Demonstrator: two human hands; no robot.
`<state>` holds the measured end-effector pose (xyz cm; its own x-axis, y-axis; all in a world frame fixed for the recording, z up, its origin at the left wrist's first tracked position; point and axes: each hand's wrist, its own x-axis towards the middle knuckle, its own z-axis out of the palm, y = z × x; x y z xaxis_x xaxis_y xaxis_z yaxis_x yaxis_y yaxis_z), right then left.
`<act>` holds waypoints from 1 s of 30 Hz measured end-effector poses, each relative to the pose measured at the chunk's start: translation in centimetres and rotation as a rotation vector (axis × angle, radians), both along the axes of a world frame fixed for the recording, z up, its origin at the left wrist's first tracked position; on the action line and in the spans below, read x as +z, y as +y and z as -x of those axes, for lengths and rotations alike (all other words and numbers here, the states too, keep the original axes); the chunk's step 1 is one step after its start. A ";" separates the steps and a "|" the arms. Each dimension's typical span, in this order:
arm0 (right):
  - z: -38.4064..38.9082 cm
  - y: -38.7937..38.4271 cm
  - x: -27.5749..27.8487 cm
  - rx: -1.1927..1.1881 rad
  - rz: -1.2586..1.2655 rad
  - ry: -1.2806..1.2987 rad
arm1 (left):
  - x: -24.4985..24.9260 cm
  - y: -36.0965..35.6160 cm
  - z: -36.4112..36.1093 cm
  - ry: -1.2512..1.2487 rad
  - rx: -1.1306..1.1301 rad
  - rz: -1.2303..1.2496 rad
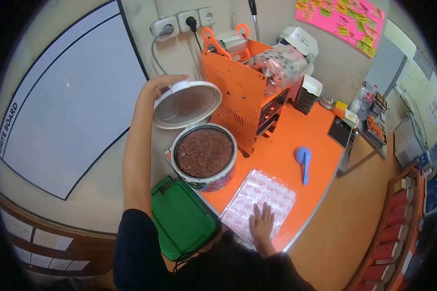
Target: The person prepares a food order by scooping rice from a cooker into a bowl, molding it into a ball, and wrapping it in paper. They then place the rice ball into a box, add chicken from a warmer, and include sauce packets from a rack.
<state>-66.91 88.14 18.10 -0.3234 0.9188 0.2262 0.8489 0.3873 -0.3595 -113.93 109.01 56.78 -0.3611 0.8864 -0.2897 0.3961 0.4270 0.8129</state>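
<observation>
My left hand (166, 83) is at the upper edge of the raised rice cooker lid (185, 104), its fingers closed over the rim. Below the lid stands the round rice cooker (213, 183), filled with reddish-brown rice (203, 153). My right hand (262, 222) lies flat with fingers spread on a stack of white wrapping paper (247, 199) with pink print. A blue rice scoop (304, 162) lies on the orange table (281, 145), to the right of the paper.
An orange cup-sealing machine (235, 97) with a film roll stands behind the cooker. A green lidded bin (182, 220) is below the cooker at left. Paper food boxes (307, 94) sit at the back. A whiteboard (68, 92) hangs on the left wall.
</observation>
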 end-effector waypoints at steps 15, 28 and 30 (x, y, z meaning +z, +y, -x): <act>16.3 6.5 12.5 0.192 0.255 0.750 | -1.3 0.8 5.7 -0.183 0.047 -0.388; 16.7 7.1 10.7 0.096 0.167 0.676 | -32.1 -14.7 1.1 -0.688 0.326 -0.598; 16.7 7.4 10.4 0.114 0.168 0.703 | -31.7 -15.6 -2.8 -0.738 0.336 -0.659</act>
